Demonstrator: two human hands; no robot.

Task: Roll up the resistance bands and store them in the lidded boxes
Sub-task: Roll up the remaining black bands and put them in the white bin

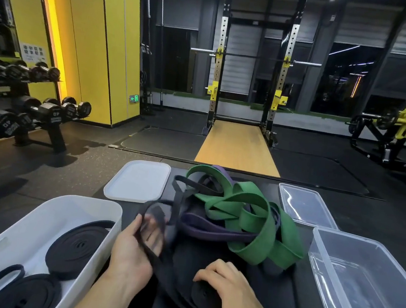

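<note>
A black resistance band (158, 259) runs between my hands. My left hand (131, 249) grips its loose strand, fingers curled round it. My right hand (229, 297) holds the partly rolled black coil (203, 297) against the black surface. Behind them lies a tangled pile of bands: a green one (244, 208), a purple one (211, 232) and thin black ones (188, 185). A white box (47, 215) at the left holds two rolled black bands (76, 248). A clear box (368, 286) stands at the right.
A white lid (139, 181) lies behind the white box and a clear lid (304, 206) behind the clear box. Beyond are a squat rack (253, 71), a dumbbell rack (26, 110) at the left and a yellow machine (400, 124) at the right.
</note>
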